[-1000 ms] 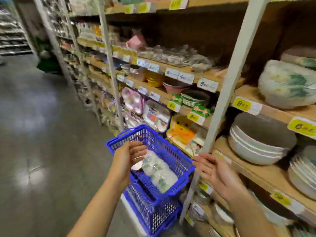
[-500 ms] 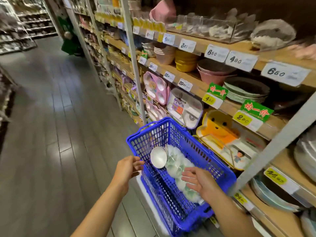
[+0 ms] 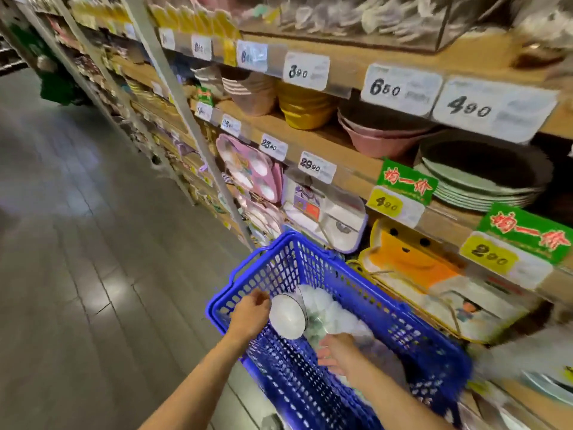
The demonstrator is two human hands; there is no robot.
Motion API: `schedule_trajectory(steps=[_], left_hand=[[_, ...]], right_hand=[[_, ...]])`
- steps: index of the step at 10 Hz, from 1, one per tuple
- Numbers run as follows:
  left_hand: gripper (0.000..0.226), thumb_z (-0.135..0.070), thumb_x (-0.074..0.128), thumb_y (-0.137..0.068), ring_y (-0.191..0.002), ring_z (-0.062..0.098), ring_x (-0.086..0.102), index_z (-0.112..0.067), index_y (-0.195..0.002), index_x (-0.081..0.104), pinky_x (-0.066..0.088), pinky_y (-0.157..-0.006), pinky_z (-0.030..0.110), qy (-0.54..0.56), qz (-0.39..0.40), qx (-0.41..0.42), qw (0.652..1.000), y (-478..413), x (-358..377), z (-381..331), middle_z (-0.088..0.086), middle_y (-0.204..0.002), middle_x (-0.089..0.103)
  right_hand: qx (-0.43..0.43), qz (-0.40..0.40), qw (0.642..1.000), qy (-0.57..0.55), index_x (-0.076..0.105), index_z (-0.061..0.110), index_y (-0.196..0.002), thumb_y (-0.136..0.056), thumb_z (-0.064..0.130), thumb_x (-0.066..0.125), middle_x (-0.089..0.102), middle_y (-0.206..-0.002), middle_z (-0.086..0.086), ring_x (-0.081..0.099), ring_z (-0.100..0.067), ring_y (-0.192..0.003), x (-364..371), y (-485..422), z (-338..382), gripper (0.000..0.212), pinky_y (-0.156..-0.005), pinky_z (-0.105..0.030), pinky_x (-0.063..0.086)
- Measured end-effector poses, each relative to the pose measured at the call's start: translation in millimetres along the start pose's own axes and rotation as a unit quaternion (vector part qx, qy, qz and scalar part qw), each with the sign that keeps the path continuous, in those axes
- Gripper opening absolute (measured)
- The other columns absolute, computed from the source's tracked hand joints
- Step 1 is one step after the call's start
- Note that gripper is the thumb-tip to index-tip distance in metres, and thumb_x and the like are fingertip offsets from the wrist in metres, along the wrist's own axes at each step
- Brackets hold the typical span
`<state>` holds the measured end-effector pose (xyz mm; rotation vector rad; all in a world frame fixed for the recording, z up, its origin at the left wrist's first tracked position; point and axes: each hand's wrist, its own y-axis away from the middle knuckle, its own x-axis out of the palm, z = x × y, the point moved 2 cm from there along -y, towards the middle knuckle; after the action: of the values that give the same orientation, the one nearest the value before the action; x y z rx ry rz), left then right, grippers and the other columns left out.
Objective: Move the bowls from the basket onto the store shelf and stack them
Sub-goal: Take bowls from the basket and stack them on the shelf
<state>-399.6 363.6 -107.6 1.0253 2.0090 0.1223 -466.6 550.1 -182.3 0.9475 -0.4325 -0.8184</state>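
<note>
Head view, and it's the only one we've got. Down in the blue basket [image 3: 384, 308] a nested row of white bowls [image 3: 333, 310] lies on its side, none of it out yet. The left hand [image 3: 250, 315] is at the near end of the row, fingers curled round the edge of the end bowl [image 3: 288, 318], whose pale face is turned toward the camera. The right hand [image 3: 338, 356] reaches in from the other side and lies over the lower part of the row. It's smeared with motion, so I can't tell whether those fingers have closed on anything or only rest there.

To the right runs the wooden shelf [image 3: 325, 141], with pink bowls [image 3: 381, 139] and yellow bowls [image 3: 305, 111] stacked on it and price tags [image 3: 400, 88] along its edge.

Now the danger. I'd judge this as the start of the lift, and a nested row on its side wants to fan apart. If the two hands don't squeeze inward from both ends, the middle bowls may slide out and drop back in, or over the basket's wall onto the hard floor [image 3: 77, 274]. A grip on one edge alone could tip the end bowl free of the rest. And swinging the load right, it could clip that shelf edge.
</note>
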Motion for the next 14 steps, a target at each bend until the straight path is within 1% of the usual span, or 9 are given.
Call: schedule_trajectory(steps=[1, 3, 4, 5, 7, 9, 12, 13, 14], left_hand=[[0.022, -0.014, 0.055, -0.09, -0.105, 0.032, 0.062, -0.003, -0.109, 0.062, 0.044, -0.084, 0.034, -0.147, 0.056, 0.045, 0.987, -54.4, 21.6, 2.4, 0.016, -0.11, 0.068], [0.05, -0.021, 0.052, -0.093, -0.12, 0.033, 0.056, -0.009, -0.14, 0.042, 0.042, -0.095, 0.035, -0.366, 0.229, 0.138, 0.891, -143.3, 72.8, 19.7, 0.02, -0.129, 0.059], [0.045, -0.019, 0.051, -0.091, -0.121, 0.033, 0.055, -0.006, -0.134, 0.047, 0.043, -0.098, 0.036, -0.438, 0.273, 0.162, 0.841, -174.2, 92.0, 32.9, 0.019, -0.13, 0.058], [0.052, -0.014, 0.048, -0.09, -0.12, 0.033, 0.056, -0.012, -0.141, 0.04, 0.045, -0.097, 0.039, -0.486, 0.305, 0.216, 0.79, -194.8, 108.5, 51.5, 0.015, -0.131, 0.057], [0.053, -0.001, 0.036, -0.094, -0.117, 0.031, 0.059, -0.012, -0.145, 0.033, 0.047, -0.092, 0.04, -0.538, 0.275, 0.297, 0.739, -212.0, 129.1, 68.7, 0.013, -0.132, 0.056], [0.056, -0.005, 0.039, -0.095, -0.12, 0.031, 0.056, -0.019, -0.148, 0.03, 0.045, -0.096, 0.039, -0.569, 0.31, 0.311, 0.695, -202.6, 114.2, 60.3, 0.014, -0.132, 0.056], [0.049, -0.006, 0.042, -0.091, -0.126, 0.031, 0.053, -0.015, -0.138, 0.051, 0.043, -0.103, 0.036, -0.48, 0.351, 0.225, 0.772, -170.2, 43.5, -1.3, 0.015, -0.134, 0.057], [0.047, -0.006, 0.044, -0.09, -0.122, 0.028, 0.055, -0.015, -0.134, 0.054, 0.046, -0.099, 0.033, -0.415, 0.381, 0.197, 0.802, -154.0, 15.1, -36.0, 0.012, -0.131, 0.06], [0.041, -0.003, 0.049, -0.087, -0.109, 0.031, 0.064, -0.01, -0.125, 0.061, 0.053, -0.089, 0.037, -0.31, 0.421, 0.182, 0.833, -138.0, -9.4, -67.5, 0.015, -0.12, 0.066]], right_hand=[[0.024, -0.027, 0.999, -0.009, 0.048, 0.018, -0.082, -0.099, 0.033, 0.043, 0.058, -0.08, -0.003, 0.049, -0.013, -0.058, 14.4, -16.3, -10.3, 0.023, -0.049, -0.021, 0.026], [0.069, -0.11, 0.99, -0.048, 0.049, 0.017, -0.069, -0.098, 0.017, 0.047, 0.051, -0.071, -0.004, 0.048, -0.014, -0.063, 42.5, -71.4, -21.2, 0.029, -0.06, -0.022, 0.04], [0.105, -0.132, 0.983, -0.077, 0.047, 0.017, -0.078, -0.095, 0.008, 0.048, 0.04, -0.064, 0.003, 0.037, -0.008, -0.055, 61.5, -91.5, -21.2, 0.02, -0.043, -0.014, 0.036], [0.128, -0.117, 0.981, -0.086, 0.038, 0.024, -0.068, -0.097, 0.015, 0.05, 0.042, -0.075, 0.008, 0.042, -0.003, -0.063, 85.9, -113.8, -23.5, 0.032, -0.046, -0.005, 0.035], [0.166, -0.118, 0.978, -0.056, 0.041, 0.018, -0.106, -0.101, 0.018, 0.038, 0.051, -0.135, -0.016, 0.051, -0.022, -0.116, 104.7, -150.1, -18.9, 0.006, -0.084, -0.024, 0.038], [0.168, -0.135, 0.97, -0.112, 0.046, -0.007, -0.13, -0.094, 0.013, 0.049, 0.054, -0.13, -0.022, 0.054, -0.032, -0.116, 107.1, -148.3, -24.2, 0.041, -0.081, -0.028, 0.043], [-0.028, -0.126, 0.98, -0.151, 0.044, 0.011, -0.139, -0.097, 0.003, 0.046, 0.054, -0.135, -0.016, 0.056, -0.022, -0.112, 86.6, -84.1, 16.8, 0.043, -0.083, -0.02, 0.047], [-0.115, -0.127, 0.964, -0.203, 0.036, 0.018, -0.146, -0.1, 0.004, 0.042, 0.046, -0.141, -0.01, 0.045, -0.034, -0.13, 73.3, -53.4, 41.1, 0.048, -0.108, -0.042, 0.037], [-0.176, -0.126, 0.945, -0.246, 0.043, 0.025, -0.143, -0.1, 0.008, 0.043, 0.044, -0.143, 0.0, 0.044, -0.027, -0.132, 56.6, -21.3, 71.3, 0.046, -0.112, -0.047, 0.034]])
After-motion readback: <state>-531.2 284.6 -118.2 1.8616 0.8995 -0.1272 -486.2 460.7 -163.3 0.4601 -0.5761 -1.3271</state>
